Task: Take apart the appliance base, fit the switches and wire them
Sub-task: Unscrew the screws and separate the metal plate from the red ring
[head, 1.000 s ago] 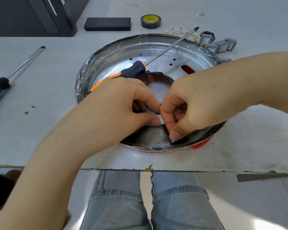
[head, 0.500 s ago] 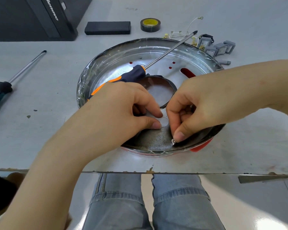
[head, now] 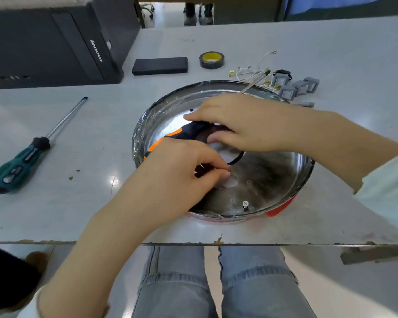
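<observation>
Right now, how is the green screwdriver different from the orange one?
The green screwdriver lies alone on the table, untouched; the orange-and-navy screwdriver lies across the metal appliance base, under the right hand. Green shows whole; orange is partly hidden. Both have long steel shafts.

Workshop bench: screwdriver (head: 21, 160), tape roll (head: 211, 60), switches (head: 295, 85).

Screw (head: 245, 203) in base (head: 274, 180), nearside.
</observation>
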Motion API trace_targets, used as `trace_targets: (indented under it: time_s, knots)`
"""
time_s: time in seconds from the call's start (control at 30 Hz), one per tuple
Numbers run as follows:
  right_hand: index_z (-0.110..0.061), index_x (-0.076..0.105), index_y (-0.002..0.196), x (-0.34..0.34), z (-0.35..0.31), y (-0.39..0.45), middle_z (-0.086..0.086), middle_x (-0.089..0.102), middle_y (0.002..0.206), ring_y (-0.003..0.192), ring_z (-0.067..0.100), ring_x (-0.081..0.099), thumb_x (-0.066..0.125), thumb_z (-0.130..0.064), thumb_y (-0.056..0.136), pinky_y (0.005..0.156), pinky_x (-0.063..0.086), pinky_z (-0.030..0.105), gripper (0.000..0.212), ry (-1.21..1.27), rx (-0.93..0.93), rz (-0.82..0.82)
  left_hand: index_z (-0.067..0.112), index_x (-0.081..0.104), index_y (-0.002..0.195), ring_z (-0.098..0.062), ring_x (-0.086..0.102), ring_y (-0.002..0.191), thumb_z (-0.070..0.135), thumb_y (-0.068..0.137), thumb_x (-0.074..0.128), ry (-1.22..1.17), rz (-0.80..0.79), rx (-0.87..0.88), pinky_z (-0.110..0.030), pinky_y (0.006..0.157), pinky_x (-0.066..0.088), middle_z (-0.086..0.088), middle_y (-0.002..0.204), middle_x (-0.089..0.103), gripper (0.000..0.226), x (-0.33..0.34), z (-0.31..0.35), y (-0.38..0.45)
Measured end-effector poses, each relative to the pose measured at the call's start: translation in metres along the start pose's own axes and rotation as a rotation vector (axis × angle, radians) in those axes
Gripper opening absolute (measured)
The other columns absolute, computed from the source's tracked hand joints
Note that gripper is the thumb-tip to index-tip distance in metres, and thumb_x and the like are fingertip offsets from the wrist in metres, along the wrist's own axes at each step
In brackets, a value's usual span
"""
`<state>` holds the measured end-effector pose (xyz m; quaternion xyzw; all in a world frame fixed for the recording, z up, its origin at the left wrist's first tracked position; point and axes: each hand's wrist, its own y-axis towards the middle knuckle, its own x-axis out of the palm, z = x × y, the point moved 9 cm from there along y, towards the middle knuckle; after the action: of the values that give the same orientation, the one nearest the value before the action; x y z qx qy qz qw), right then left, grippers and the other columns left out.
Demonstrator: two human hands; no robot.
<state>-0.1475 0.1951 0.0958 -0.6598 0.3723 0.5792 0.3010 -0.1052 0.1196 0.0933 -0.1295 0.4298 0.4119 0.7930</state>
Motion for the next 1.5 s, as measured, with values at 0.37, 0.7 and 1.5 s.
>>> trace_targets:
  time_s: [0.37, 0.7, 1.5]
  knots:
    - [-0.016, 0.058, 0.12, -0.055, 0.008, 0.0, 0.001, 0.057, 0.111, 0.1, 0.015, 0.051, 0.059, -0.017, 0.089, 0.084, 0.036, 0.031, 0.031, -0.029, 0.044, 0.421, 0.036, 0.071, 0.113, 0.003, 0.062, 0.108, 0.056, 0.09, 0.041, 0.032, -0.165, 0.143, -0.032, 0.086, 0.054, 0.026, 0.114, 0.067, 0.043, 0.007, 0.002, -0.011]
    - [-0.022, 0.058, 0.112, -0.133, 0.007, -0.015, -0.009, 0.062, 0.095, 0.081, 0.012, 0.056, 0.062, -0.008, 0.089, 0.082, 0.051, 0.027, 0.027, 0.689, 0.041, 0.634, 0.045, 0.073, 0.103, -0.017, 0.069, 0.091, 0.036, 0.087, 0.066, -0.005, -0.186, 0.012, -0.039, 0.086, 0.053, 0.013, 0.093, 0.074, 0.019, 0.0, -0.027, 0.036]
    - [-0.008, 0.056, 0.117, -0.085, -0.01, -0.017, 0.004, 0.061, 0.089, 0.063, 0.012, 0.043, 0.053, -0.016, 0.084, 0.057, 0.038, 0.024, 0.035, 1.712, -0.03, 0.423, 0.036, 0.073, 0.08, -0.014, 0.065, 0.089, 0.009, 0.083, 0.072, -0.22, -0.354, 0.025, -0.04, 0.085, 0.05, 0.019, 0.094, 0.071, 0.027, 0.009, -0.001, 0.045]
